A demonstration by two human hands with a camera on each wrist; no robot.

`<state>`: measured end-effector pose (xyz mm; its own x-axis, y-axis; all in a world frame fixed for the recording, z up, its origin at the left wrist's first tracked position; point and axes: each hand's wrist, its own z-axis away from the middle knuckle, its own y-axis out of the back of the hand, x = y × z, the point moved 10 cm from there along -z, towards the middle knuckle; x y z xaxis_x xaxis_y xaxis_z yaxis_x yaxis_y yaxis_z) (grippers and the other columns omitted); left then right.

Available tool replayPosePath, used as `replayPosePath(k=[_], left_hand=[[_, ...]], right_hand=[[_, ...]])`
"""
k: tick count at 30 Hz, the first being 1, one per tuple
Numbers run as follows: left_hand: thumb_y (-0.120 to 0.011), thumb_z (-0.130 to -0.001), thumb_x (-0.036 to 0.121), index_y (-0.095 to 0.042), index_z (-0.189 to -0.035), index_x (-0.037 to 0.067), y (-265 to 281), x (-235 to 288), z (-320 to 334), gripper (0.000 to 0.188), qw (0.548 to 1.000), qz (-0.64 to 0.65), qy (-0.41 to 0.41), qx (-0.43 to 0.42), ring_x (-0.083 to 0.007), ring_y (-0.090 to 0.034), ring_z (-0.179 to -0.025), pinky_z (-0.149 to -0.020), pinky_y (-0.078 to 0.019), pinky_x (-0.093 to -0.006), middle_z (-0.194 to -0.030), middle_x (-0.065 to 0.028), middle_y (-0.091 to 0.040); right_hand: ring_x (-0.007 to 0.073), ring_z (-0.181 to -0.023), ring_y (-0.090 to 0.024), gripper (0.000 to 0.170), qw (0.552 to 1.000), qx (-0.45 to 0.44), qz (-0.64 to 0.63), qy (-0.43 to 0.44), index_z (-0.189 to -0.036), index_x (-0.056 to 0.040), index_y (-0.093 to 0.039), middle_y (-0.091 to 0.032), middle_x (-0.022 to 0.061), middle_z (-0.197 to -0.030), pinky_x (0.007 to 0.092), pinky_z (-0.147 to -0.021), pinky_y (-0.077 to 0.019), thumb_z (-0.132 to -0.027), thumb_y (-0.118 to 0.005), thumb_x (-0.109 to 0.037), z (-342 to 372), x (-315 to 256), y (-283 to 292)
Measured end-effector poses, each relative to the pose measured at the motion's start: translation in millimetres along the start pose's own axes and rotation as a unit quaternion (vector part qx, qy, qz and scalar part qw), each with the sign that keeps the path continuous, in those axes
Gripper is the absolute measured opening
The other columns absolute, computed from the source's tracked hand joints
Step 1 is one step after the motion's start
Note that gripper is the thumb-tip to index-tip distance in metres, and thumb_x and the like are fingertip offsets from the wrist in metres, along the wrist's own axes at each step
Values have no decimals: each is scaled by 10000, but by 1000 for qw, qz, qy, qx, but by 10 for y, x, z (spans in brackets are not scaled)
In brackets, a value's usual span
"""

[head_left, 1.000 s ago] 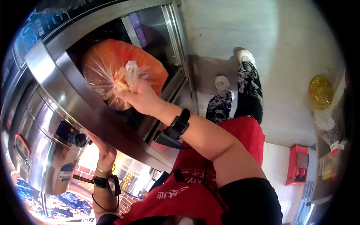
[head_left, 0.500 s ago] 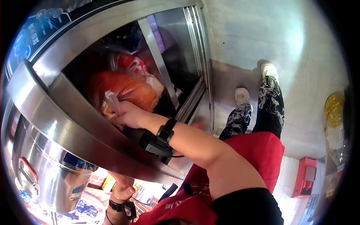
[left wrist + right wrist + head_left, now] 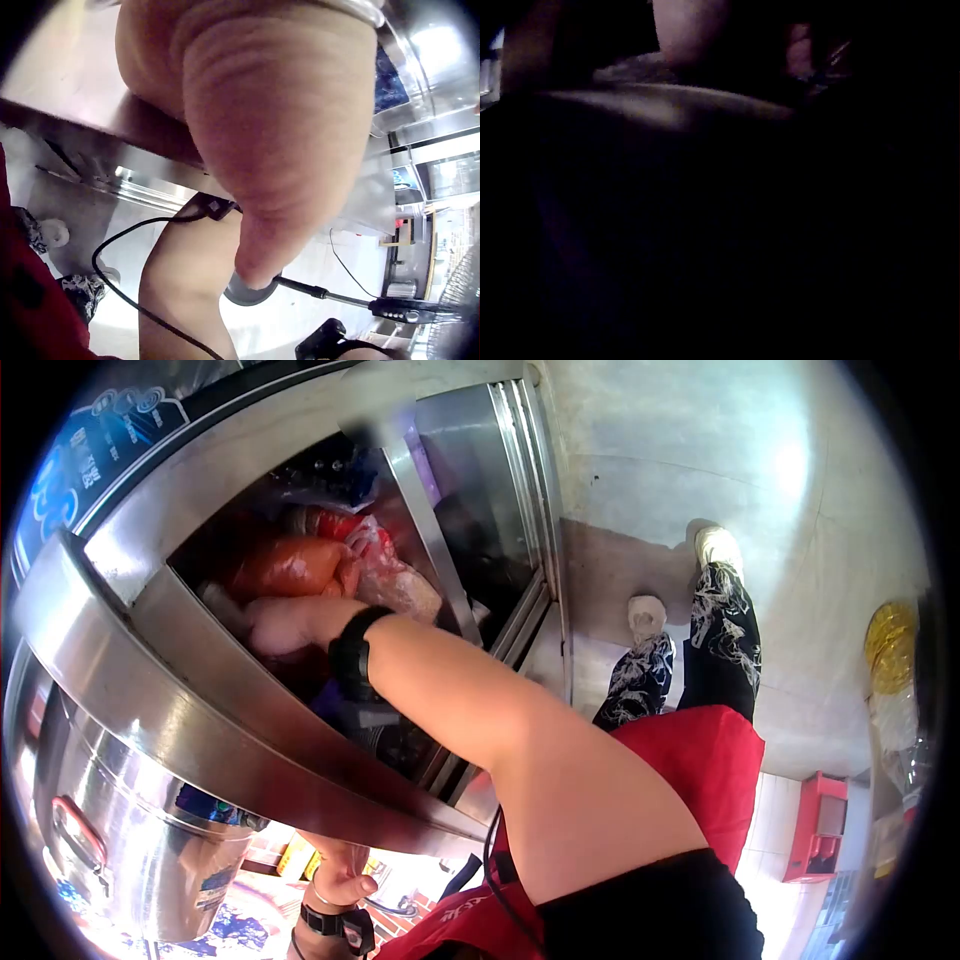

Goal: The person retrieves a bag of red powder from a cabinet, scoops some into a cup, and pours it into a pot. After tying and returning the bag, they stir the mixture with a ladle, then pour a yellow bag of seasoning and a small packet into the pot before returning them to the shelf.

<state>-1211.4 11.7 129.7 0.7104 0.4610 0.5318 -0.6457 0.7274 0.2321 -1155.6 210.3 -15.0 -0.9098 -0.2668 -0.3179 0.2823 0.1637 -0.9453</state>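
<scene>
Head view: orange bag (image 3: 290, 565) inside steel cabinet (image 3: 140, 545), your right hand (image 3: 283, 624) in there beside it. Your left hand (image 3: 340, 875) is by the cabinet's outer edge. Fingers hidden, can't tell either grip.

Commercial kitchen, as far as I can tell from here.
I see bagged goods (image 3: 295, 565) in a stainless-steel cabinet (image 3: 130, 670), a big steel drum (image 3: 150, 830) beside it, and a red apron (image 3: 690, 760) with white lettering.
</scene>
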Motion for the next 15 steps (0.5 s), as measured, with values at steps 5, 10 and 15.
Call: replayPosePath(k=[5, 10, 15], left_hand=[[-768, -728, 345, 213, -1453, 228, -10, 47, 12, 1226, 1000, -6, -10, 6, -243, 13, -1430, -1131, -39, -414, -1554, -62, 58], [-738, -757, 372, 249, -1438, 187, -101, 236, -181, 1213, 994, -57, -84, 40, -245, 67, -1430, -1131, 0, -413, -1550, -79, 110], [-708, -781, 416, 337, -1377, 95, 40, 167, -146, 1245, 987, -135, -92, 6, -242, 159, -1408, -1119, 58, -387, -1507, -126, 263]], right_hand=[[236, -1182, -507, 619, 988, 15, 131, 76, -1393, -76, -408, -566, 131, -1269, 338, -987, -371, -855, -629, -287, 221, 12, 224], [137, -1103, -535, 598, 994, 60, -62, -73, -1404, -102, -390, -577, 68, -1221, 285, -933, -406, -890, -602, -323, 1220, 481, 434], [121, -979, -549, 451, 956, 227, -2, -185, -1298, -122, -507, -637, 38, -1083, 267, -828, -420, -921, -556, -364, 2484, 876, 676]])
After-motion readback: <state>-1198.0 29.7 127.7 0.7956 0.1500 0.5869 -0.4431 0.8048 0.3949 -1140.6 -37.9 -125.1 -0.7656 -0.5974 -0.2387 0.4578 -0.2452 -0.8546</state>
